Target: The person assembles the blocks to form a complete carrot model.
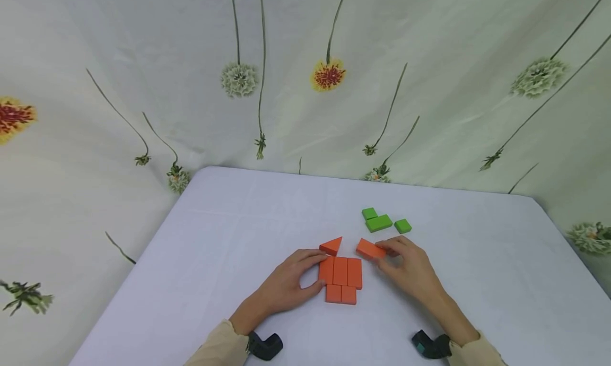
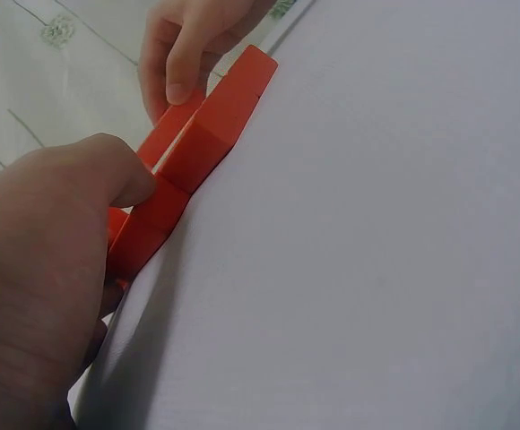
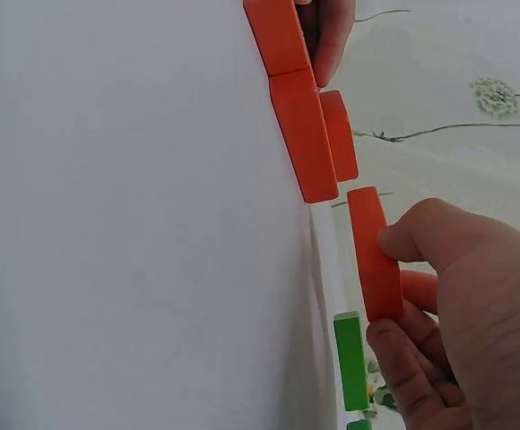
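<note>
While five orange rectangular blocks [image 1: 340, 271] are gripped at left by the left hand [image 1: 286, 282], another block [image 1: 367, 249] is pinched by the right hand [image 1: 409, 265]; farther: one orange triangle [image 1: 331, 246], three green blocks [image 1: 379, 223].

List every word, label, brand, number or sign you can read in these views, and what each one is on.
None can be read in any view.
Orange blocks and green blocks: no lettering on the faces that show.
Left wrist device and right wrist device: too small to tell whether they carry any text.
Backdrop cloth: printed flowers, no lettering visible.
</note>
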Demonstrator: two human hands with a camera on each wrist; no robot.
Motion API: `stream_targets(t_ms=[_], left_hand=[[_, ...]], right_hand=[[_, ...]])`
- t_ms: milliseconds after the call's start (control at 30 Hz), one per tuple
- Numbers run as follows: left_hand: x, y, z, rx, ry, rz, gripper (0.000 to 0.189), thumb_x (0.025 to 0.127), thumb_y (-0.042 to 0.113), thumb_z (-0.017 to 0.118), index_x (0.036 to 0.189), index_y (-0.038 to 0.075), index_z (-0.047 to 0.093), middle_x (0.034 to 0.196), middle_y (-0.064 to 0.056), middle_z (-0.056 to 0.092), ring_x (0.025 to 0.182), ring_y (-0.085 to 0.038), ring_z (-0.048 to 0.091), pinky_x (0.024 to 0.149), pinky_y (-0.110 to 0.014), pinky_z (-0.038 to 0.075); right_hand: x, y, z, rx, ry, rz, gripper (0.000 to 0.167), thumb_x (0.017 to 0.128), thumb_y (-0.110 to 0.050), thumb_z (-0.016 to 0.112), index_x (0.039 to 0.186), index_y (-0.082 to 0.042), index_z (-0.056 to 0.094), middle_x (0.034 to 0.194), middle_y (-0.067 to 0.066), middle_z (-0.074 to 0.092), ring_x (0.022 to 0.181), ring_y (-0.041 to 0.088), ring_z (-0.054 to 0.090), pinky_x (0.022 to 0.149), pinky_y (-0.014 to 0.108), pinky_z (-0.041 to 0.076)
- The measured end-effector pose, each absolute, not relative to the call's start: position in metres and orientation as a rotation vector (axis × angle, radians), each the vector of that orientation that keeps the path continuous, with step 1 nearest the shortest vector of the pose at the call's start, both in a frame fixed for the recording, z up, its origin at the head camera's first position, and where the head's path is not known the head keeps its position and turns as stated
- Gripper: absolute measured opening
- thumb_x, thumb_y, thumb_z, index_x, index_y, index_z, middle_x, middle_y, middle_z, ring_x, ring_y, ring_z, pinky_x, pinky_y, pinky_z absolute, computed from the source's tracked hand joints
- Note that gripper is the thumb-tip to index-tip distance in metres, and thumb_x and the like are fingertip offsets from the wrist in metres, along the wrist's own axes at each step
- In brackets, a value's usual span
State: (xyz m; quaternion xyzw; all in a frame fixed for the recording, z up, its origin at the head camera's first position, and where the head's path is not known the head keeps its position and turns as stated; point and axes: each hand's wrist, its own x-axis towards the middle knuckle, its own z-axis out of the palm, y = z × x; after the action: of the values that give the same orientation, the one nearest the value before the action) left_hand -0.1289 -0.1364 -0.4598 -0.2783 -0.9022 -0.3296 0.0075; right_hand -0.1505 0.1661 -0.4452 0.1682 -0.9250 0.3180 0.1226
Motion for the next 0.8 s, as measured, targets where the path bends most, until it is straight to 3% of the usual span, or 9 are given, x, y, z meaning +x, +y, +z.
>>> stream_targets(t_ms=[367, 800], left_hand=[[-0.129, -0.136, -0.46, -0.887, -2.799, -1.007, 0.051, 0.095, 0.026, 0.074, 0.142, 0.012, 0.062, 0.146, -0.002, 0.058, 0.138, -0.019, 0.052, 0.114, -0.04, 0.048], [-0.129, -0.136, -0.462, -0.888, -2.777, -1.0, 0.05, 0.094, 0.026, 0.075, 0.141, 0.011, 0.063, 0.145, -0.002, 0.059, 0.137, -0.019, 0.053, 0.113, -0.04, 0.049]], right_hand=[[-0.139, 0.165, -0.448, 0.718, -2.611, 1.062, 0.034, 0.079, -0.005, 0.085, 0.108, -0.019, 0.075, 0.102, -0.013, 0.067, 0.086, 0.004, 0.061, 0.077, 0.023, 0.059], [-0.13, 0.157, -0.448, 0.938, -2.588, 1.14, 0.041, 0.078, -0.004, 0.086, 0.11, -0.025, 0.072, 0.101, -0.017, 0.065, 0.086, 0.003, 0.061, 0.076, 0.022, 0.058]])
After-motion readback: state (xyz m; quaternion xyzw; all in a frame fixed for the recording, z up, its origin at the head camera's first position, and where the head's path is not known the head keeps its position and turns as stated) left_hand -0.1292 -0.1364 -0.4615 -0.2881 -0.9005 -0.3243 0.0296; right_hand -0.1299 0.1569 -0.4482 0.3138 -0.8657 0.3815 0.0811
